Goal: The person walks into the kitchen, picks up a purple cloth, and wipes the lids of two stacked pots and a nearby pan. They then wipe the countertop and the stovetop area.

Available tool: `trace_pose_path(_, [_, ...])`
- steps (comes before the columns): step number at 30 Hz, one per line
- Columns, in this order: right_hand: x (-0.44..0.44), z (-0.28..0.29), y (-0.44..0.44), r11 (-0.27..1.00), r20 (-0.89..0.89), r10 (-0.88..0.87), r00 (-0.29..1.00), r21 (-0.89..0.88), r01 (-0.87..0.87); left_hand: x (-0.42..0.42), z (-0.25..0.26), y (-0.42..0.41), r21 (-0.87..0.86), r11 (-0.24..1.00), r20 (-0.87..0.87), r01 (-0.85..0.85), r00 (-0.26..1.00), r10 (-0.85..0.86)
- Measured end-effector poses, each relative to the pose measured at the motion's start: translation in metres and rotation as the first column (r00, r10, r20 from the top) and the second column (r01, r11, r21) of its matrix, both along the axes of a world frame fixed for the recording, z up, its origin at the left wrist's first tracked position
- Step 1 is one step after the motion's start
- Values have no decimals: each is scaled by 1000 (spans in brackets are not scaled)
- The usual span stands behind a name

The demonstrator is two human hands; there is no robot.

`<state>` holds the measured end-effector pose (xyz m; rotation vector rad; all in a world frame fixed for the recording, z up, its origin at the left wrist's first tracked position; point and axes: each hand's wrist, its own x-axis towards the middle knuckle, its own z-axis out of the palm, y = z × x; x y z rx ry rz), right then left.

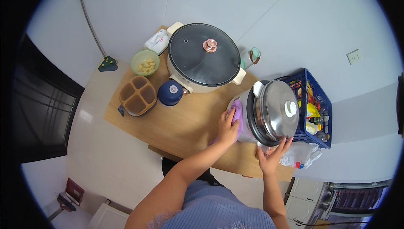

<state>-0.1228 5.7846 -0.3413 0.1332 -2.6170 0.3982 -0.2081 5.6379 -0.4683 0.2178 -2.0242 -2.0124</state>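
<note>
A white electric cooker (246, 134) with a black rim and a steel lid (279, 112) stands tilted in view at the table's right part. My left hand (228, 128) presses a purple cloth (237, 113) against the cooker's side. My right hand (273, 158) has its fingers spread, with the fingertips at the lower edge of the lid and rim; it grips nothing. Left of the cooker stands a large cream electric pot (192, 85) under a glass lid (202, 61) with a copper-coloured knob.
On the wooden table (176, 128) are a dark blue round-topped object (170, 93), a brown four-compartment box (138, 96), a green bowl (135, 63) of pale pieces and a tissue pack (157, 41). A blue crate (329, 112) of bottles and a plastic bag (303, 154) stand at the right.
</note>
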Motion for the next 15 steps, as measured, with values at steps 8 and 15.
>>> trace_pose_path(8, [-20,-21,10,998,-48,-45,998,41,47,-87,-15,7,58,998,-42,-36,998,38])
trace_pose_path(15, [-51,-27,6,995,-92,-57,994,79,64,-146,13,6,105,983,239,154,955,-175])
